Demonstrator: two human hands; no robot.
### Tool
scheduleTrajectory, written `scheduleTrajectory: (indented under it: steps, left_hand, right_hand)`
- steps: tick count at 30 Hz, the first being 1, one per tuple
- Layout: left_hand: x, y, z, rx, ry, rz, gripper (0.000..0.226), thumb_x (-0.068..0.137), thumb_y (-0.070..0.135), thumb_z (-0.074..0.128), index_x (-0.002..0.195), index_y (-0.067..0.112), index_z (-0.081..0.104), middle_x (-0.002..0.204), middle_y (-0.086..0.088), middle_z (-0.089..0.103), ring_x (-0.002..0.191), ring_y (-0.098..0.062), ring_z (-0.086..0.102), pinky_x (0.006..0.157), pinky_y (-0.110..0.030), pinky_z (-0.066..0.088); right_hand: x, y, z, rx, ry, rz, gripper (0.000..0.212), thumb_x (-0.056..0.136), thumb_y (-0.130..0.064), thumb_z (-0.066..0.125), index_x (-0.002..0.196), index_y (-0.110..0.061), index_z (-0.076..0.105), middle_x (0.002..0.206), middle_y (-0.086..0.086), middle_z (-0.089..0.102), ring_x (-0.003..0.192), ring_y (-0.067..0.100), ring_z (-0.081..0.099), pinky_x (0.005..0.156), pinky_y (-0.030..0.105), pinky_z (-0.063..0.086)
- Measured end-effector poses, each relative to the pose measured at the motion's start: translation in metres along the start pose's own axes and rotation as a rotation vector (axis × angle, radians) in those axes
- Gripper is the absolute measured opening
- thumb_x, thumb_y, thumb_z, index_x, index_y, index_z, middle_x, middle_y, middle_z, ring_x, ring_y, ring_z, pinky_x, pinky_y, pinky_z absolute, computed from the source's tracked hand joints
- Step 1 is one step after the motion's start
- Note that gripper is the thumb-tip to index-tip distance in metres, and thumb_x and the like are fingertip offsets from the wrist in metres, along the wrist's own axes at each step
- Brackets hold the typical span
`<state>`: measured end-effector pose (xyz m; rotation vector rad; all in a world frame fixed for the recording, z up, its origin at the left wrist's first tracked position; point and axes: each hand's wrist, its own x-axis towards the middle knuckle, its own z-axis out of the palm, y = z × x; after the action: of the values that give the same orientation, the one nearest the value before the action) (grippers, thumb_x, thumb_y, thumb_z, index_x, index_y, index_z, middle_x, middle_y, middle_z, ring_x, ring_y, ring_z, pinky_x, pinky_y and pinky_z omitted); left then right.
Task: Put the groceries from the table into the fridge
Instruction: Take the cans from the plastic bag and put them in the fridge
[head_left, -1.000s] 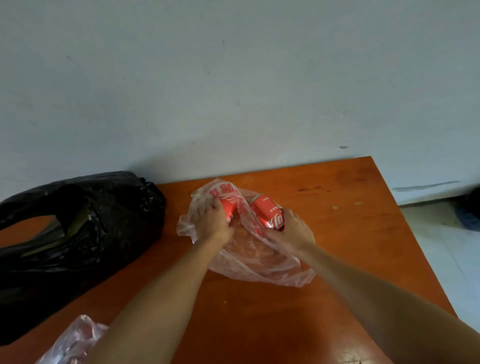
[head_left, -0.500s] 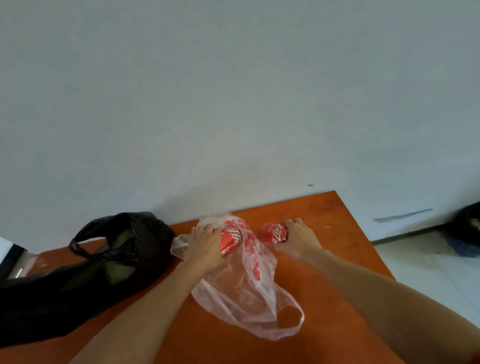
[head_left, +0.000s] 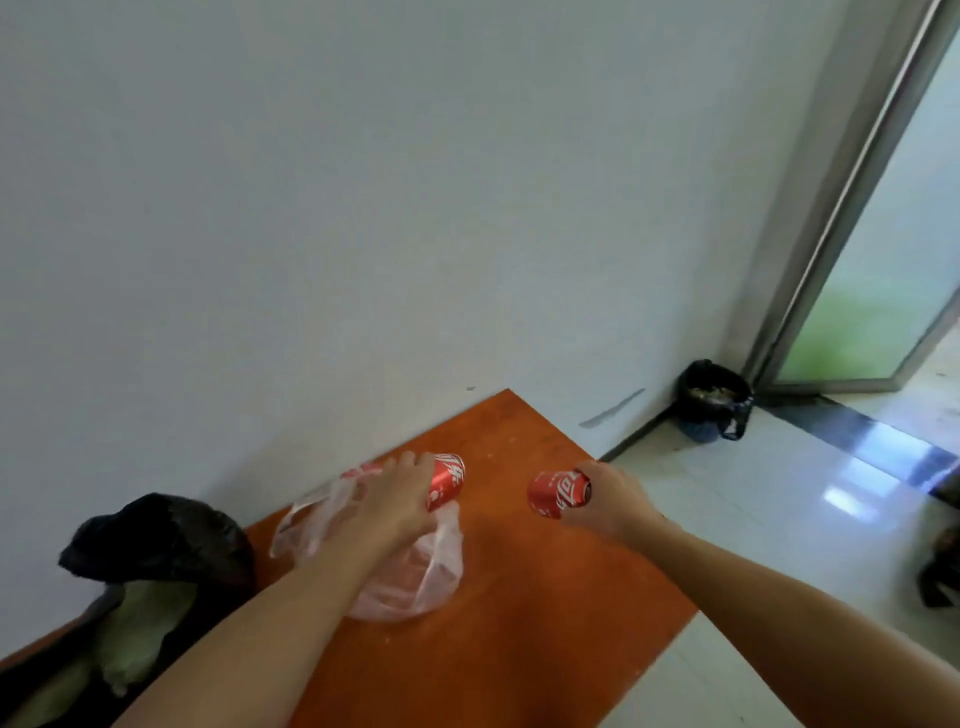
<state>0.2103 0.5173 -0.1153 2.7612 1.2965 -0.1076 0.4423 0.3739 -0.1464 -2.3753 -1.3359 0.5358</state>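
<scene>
2 red cylindrical cans with white lettering, each held on its side above the orange worktop (head_left: 519, 649). The left can (head_left: 448, 487) is gripped from above by the left hand (head_left: 395, 501), fingers curled over its smooth metal wall, at the far rim of a crumpled clear plastic bag (head_left: 421, 582). The right can (head_left: 558, 493) is gripped by the right hand (head_left: 610, 499), fingers wrapped round its body and its base end pointing left, near the worktop's right edge. Both forearms extend forward from the lower border, bare, well apart. Whether either can touches the worktop cannot be told. The thin, wrinkled bag lies open on the glossy worktop. At left sits a black plastic bag (head_left: 156, 540), matte and folded, with pale green contents (head_left: 140, 623) showing. Beyond, a plain white wall (head_left: 363, 208); at right, a shiny tiled floor (head_left: 779, 493), a dark lined bin (head_left: 714, 402) in the corner, and a metal-framed door (head_left: 857, 234).
</scene>
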Motion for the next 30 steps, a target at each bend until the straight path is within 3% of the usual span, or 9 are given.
scheduleTrajectory:
  steps: [5, 9, 15, 20, 26, 30]
  left_hand:
    - [0.003, 0.099, -0.008, -0.077, 0.043, 0.231, 0.081, 0.071, 0.030, 0.073, 0.140, 0.017, 0.031, 0.131, -0.006, 0.044, 0.116, -0.024, 0.045, 0.095, -0.034, 0.046]
    - [-0.003, 0.197, -0.016, -0.107, 0.039, 0.411, 0.079, 0.071, 0.031, 0.074, 0.137, 0.019, 0.033, 0.130, -0.004, 0.047, 0.114, -0.021, 0.046, 0.095, -0.033, 0.046]
    - [-0.038, 0.389, -0.011, -0.127, 0.029, 0.697, 0.076, 0.068, 0.030, 0.075, 0.134, 0.020, 0.038, 0.126, -0.004, 0.050, 0.112, -0.021, 0.049, 0.093, -0.034, 0.048]
    - [-0.104, 0.565, 0.012, -0.165, -0.025, 0.877, 0.074, 0.070, 0.030, 0.075, 0.134, 0.021, 0.039, 0.125, -0.003, 0.052, 0.111, -0.021, 0.048, 0.091, -0.033, 0.047]
    - [-0.182, 0.739, 0.029, -0.145, -0.092, 1.125, 0.075, 0.071, 0.030, 0.074, 0.135, 0.022, 0.035, 0.127, -0.002, 0.049, 0.112, -0.021, 0.046, 0.091, -0.032, 0.047]
    - [-0.209, 0.843, 0.026, -0.152, -0.088, 1.282, 0.080, 0.074, 0.034, 0.074, 0.140, 0.022, 0.031, 0.132, -0.004, 0.045, 0.119, -0.024, 0.044, 0.098, -0.038, 0.045]
  right_hand:
    - [-0.074, 0.069, -0.054, 0.006, 0.139, 0.144, 0.069, 0.069, -0.043, 0.076, 0.129, -0.021, 0.052, 0.116, 0.002, 0.061, 0.094, 0.012, 0.053, 0.080, 0.023, 0.046]
    - [-0.141, 0.138, -0.102, 0.005, 0.275, 0.300, 0.073, 0.067, -0.045, 0.077, 0.131, -0.022, 0.050, 0.117, 0.001, 0.060, 0.099, 0.017, 0.056, 0.086, 0.028, 0.048]
    - [-0.277, 0.272, -0.167, 0.016, 0.463, 0.519, 0.076, 0.063, -0.048, 0.077, 0.131, -0.022, 0.053, 0.117, 0.002, 0.060, 0.098, 0.018, 0.059, 0.084, 0.026, 0.046]
    - [-0.403, 0.392, -0.208, 0.022, 0.507, 0.676, 0.075, 0.062, -0.049, 0.076, 0.127, -0.019, 0.055, 0.110, 0.003, 0.058, 0.090, 0.017, 0.057, 0.080, 0.027, 0.049]
    - [-0.540, 0.486, -0.262, 0.027, 0.630, 0.864, 0.072, 0.069, -0.044, 0.077, 0.131, -0.018, 0.050, 0.119, 0.004, 0.055, 0.102, 0.017, 0.054, 0.089, 0.029, 0.047]
    - [-0.605, 0.541, -0.297, 0.002, 0.746, 0.992, 0.072, 0.068, -0.046, 0.076, 0.130, -0.019, 0.051, 0.121, 0.003, 0.057, 0.100, 0.017, 0.054, 0.084, 0.025, 0.043]
